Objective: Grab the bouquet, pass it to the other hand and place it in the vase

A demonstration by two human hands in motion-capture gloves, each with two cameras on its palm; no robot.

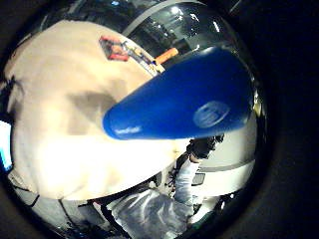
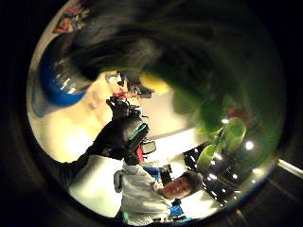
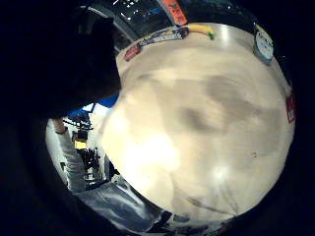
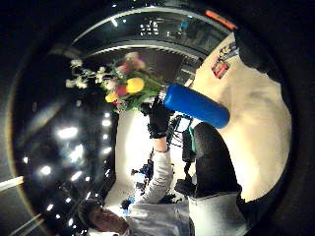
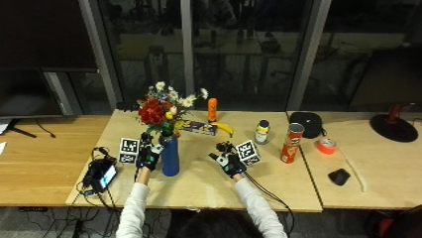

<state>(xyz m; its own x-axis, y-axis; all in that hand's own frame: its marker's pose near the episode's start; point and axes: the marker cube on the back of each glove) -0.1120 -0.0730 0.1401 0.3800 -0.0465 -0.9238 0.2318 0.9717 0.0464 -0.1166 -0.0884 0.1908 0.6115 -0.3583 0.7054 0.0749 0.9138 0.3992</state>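
Observation:
The bouquet (image 5: 160, 108) of red, white and yellow flowers stands with its stems in the tall blue vase (image 5: 170, 156) on the wooden table (image 5: 198, 186). My left hand (image 5: 147, 154) is up against the vase's left side, near its top. Its fingers curl around the stems just above the vase's mouth. The right thumb side palm view shows that glove (image 4: 159, 118) at the base of the bouquet (image 4: 129, 88), beside the vase (image 4: 197, 105). The vase (image 1: 179, 102) fills the left little finger side palm view. My right hand (image 5: 227, 161) hovers to the right of the vase with relaxed fingers, holding nothing.
Behind the vase lie a flat box (image 5: 198, 127), a banana (image 5: 224, 128) and an orange bottle (image 5: 212, 110). A small bottle (image 5: 263, 132), a red crisp tube (image 5: 290, 144), an orange tape roll (image 5: 324, 146) and a black pouch (image 5: 306, 124) are on the right. A phone-like device (image 5: 101, 174) lies left.

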